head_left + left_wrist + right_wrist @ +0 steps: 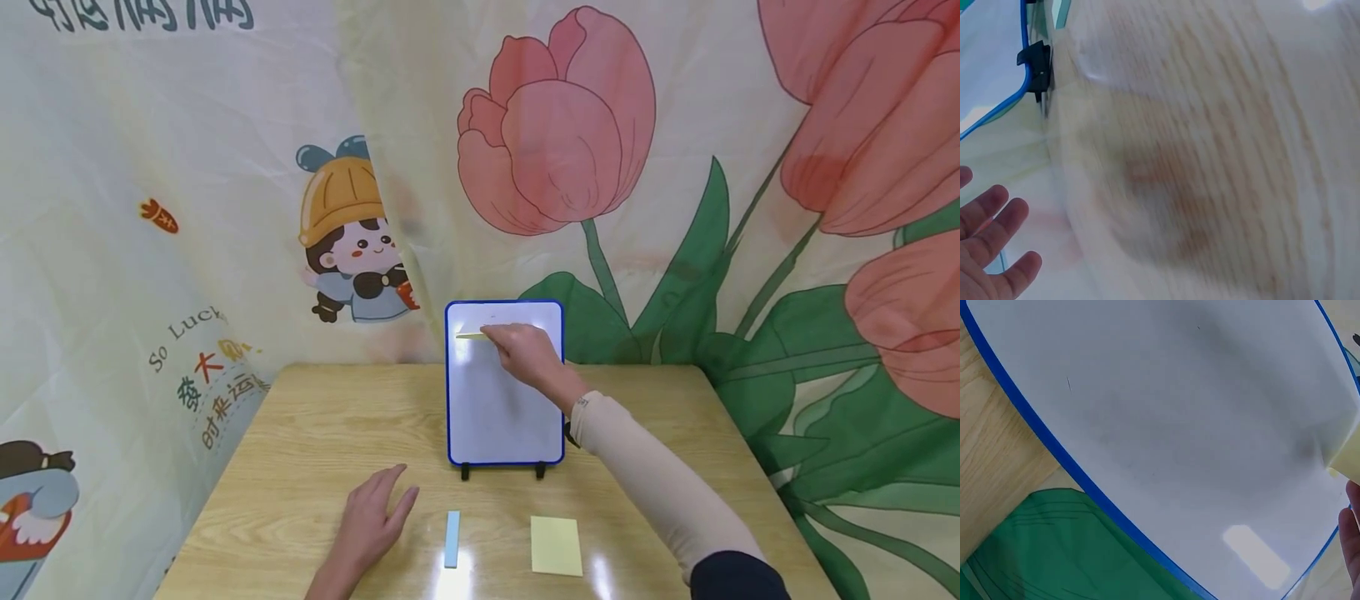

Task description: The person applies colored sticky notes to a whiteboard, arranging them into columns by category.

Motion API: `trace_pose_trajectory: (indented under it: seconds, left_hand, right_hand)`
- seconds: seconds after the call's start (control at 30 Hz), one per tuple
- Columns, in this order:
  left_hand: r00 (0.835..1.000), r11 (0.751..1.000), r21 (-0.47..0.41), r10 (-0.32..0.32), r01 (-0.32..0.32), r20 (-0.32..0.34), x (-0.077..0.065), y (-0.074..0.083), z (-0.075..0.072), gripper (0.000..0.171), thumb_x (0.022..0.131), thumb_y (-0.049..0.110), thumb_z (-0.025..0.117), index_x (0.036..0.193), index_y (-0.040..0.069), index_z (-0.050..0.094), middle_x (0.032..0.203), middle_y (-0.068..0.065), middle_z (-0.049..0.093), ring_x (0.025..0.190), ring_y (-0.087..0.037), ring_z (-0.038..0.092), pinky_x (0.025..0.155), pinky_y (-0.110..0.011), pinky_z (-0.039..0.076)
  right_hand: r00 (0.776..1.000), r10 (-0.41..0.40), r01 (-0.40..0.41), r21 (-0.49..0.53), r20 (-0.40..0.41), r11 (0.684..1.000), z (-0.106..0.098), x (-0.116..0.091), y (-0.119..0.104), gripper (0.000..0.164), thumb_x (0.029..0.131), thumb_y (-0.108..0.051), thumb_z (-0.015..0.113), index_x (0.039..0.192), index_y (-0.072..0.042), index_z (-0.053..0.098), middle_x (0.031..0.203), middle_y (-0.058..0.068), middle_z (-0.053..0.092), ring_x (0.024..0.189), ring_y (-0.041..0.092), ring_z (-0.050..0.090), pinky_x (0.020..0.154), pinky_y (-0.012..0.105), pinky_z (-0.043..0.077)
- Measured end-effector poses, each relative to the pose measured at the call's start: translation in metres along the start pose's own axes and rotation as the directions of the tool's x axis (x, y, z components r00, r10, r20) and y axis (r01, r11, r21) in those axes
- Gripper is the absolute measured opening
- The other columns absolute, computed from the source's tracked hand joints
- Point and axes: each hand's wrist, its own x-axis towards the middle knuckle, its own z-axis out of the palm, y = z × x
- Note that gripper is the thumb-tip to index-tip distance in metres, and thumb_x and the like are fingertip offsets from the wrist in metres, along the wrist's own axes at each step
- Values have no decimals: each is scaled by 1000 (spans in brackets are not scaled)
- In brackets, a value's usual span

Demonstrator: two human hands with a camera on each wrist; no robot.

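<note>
A small whiteboard [495,417] with a blue rim stands upright on black feet. At its upper part, my right hand [525,354] pinches a yellow sticky note [470,336], seen nearly edge-on from the head. The right wrist view shows that yellow note [1347,456] close against the board surface [1147,425], fingers just below it; whether it touches is unclear. Fingers slightly spread and holding nothing, my left hand [369,517] is over the table left of a light blue paper strip [452,540]. Its fingers also show in the left wrist view.
A yellow square sticky note or pad [556,546] lies on the wooden table [360,408], right of the blue strip. One black board foot [1036,65] appears in the left wrist view. A printed cloth [420,167] with tulips hangs behind the table.
</note>
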Motion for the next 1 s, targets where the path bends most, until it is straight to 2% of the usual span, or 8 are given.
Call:
trace_pose_trajectory:
  seconds: [0.23, 0.33, 0.5, 0.7, 1.0]
  left_hand:
    - [1000, 1000, 4, 17, -17, -7, 8, 4, 2, 44, 92, 30, 69, 127, 5, 64, 117, -15, 69, 107, -34, 66, 89, -59, 50]
    - [1000, 1000, -3, 23, -23, -4, 18, 6, 1, 43, 92, 30, 69, 126, 3, 64, 116, -16, 70, 106, -34, 66, 88, -58, 51]
    - [1000, 998, -52, 29, -29, -10, 52, 6, -4, 43, 95, 30, 66, 126, 1, 63, 118, -18, 69, 108, -36, 66, 89, -58, 51]
    - [999, 993, -112, -38, 41, 27, 98, 8, -13, 46, 99, 36, 59, 130, 3, 60, 124, -20, 65, 111, -36, 64, 93, -56, 50]
    - [997, 1000, -13, -21, 22, 79, 158, 19, -19, 51, 99, 42, 55, 131, 2, 59, 122, -17, 66, 113, -35, 62, 93, -60, 47]
  right_hand:
    - [999, -49, 48, -31, -21, 998, 15, -10, 2, 25, 99, -12, 58, 120, -13, 71, 109, 3, 76, 97, 17, 73, 81, 32, 59]
    - [999, -36, 36, -27, -18, 999, 20, -14, 1, 23, 99, -13, 59, 119, -12, 72, 107, 3, 76, 95, 18, 73, 80, 34, 59]
    - [1000, -22, 22, -28, -7, 999, 26, -19, 1, 23, 97, -13, 62, 118, -12, 72, 105, 4, 77, 96, 20, 73, 82, 36, 59]
    - [999, -43, 43, -31, -15, 999, 32, -20, -2, 22, 97, -14, 61, 116, -12, 73, 104, 3, 76, 96, 20, 72, 84, 36, 58]
    - [996, -85, 83, -46, -42, 995, 36, -21, -2, 20, 96, -13, 63, 112, -11, 74, 105, 1, 77, 98, 20, 72, 88, 34, 57]
